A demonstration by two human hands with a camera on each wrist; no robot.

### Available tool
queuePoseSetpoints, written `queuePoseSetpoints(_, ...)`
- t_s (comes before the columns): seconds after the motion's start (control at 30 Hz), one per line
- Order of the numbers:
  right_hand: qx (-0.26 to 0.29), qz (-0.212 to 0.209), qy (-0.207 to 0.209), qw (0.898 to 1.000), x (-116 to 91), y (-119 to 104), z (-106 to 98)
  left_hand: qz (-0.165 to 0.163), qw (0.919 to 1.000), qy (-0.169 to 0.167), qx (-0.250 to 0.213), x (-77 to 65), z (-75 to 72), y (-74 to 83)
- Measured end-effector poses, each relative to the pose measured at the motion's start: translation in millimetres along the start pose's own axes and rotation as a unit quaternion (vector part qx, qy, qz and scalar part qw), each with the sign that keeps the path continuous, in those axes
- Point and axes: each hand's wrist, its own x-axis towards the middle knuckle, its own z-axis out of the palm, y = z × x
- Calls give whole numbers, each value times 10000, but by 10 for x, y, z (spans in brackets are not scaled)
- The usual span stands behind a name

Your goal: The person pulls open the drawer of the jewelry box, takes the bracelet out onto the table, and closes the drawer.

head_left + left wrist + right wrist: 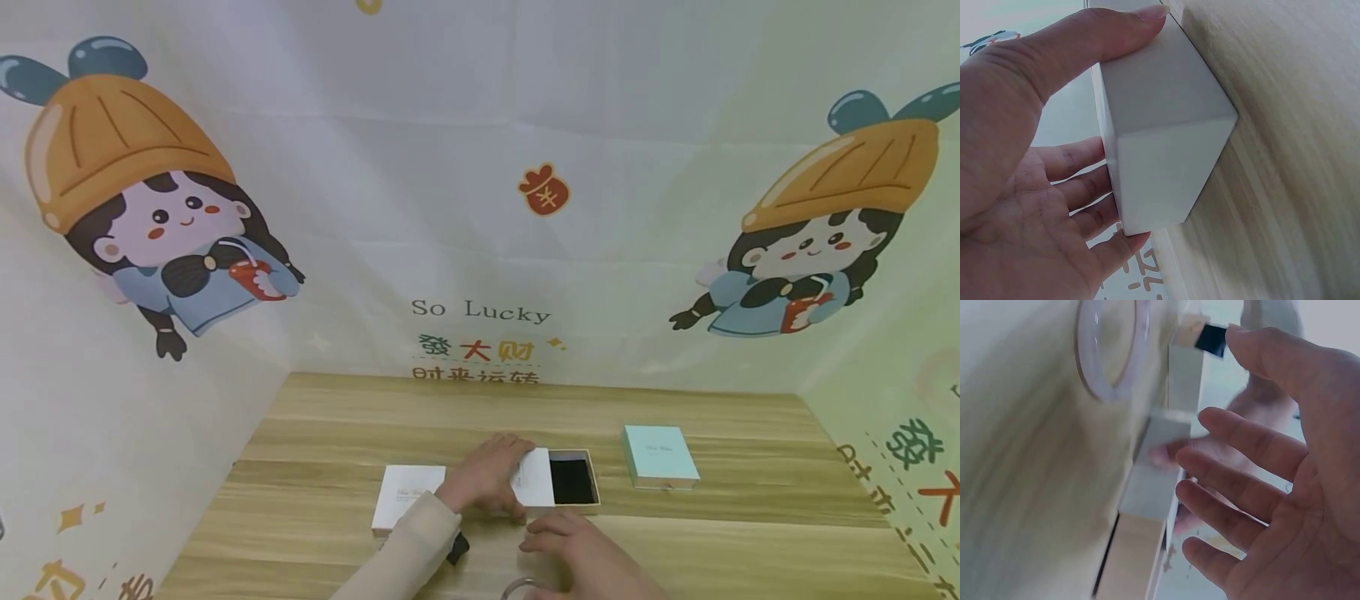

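Note:
My left hand (487, 475) grips the white sleeve of a drawer-style gift box (534, 479), thumb on the near side and fingers on the far side. The left wrist view shows that white sleeve (1166, 137) resting on the wood surface. Out of its right end sticks the drawer (576, 479), which has a black lining. Close in front of the box, my right hand (581, 554) is held with fingers spread and relaxed, touching nothing. Beside it is a pale ring-shaped bangle (1094, 362), partly cut off in the head view.
A second white box (408, 492) stands on the left, partly behind my left arm, with a black tab (457, 548) near it. A light teal box (660, 454) sits on the right. Printed cloth walls (480, 250) enclose the wooden tabletop (720, 550).

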Motion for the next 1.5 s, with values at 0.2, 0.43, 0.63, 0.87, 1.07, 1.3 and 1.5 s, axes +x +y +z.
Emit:
queuePoseSetpoints(0.2, -65, 616, 317, 9976, -12, 12, -194, -8, 10000, -13, -97, 12, 0, 1)
queuePoseSetpoints(0.43, 212, 1260, 613, 9899, 21, 156, -362, -16, 10000, -42, -73, 23, 8, -2)
queuePoseSetpoints(0.63, 292, 1183, 1056, 9869, 69, 260, -435, 34, 9999, 31, -93, 14, 6, -5)
queuePoseSetpoints(0.87, 1193, 1993, 1371, 9629, 106, 427, -471, -2, 10000, -17, -80, 6, 14, -4)
queuePoseSetpoints(1.07, 1827, 3010, 1457, 9245, 125, 566, -490, -52, 10000, -70, -48, -3, -5, 13)
queuePoseSetpoints(1.3, 2445, 3541, 1390, 8919, 149, 699, -467, -34, 10000, -67, -14, 8, 6, -7)
queuePoseSetpoints(1.5, 3037, 3770, 1298, 8653, 179, 826, -394, -49, 10000, -69, -4, 1, -7, 5)
